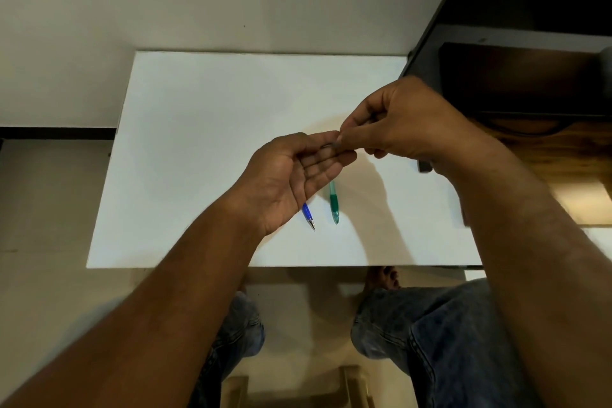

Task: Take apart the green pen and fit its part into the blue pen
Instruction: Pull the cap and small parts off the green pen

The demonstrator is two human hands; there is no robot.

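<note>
Midway, I judge: left hand (291, 175) and right hand (404, 122) pinch a small part (330, 146). Green pen (333, 202) and blue pen (308, 216) lie below, unjoined.

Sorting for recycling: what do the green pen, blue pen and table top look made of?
Green pen: translucent glossy plastic, with a darker, matte grip, likely rubber. Blue pen: glossy translucent plastic, metallic-looking tip. Table top: smooth matte white, perhaps laminate.
</note>
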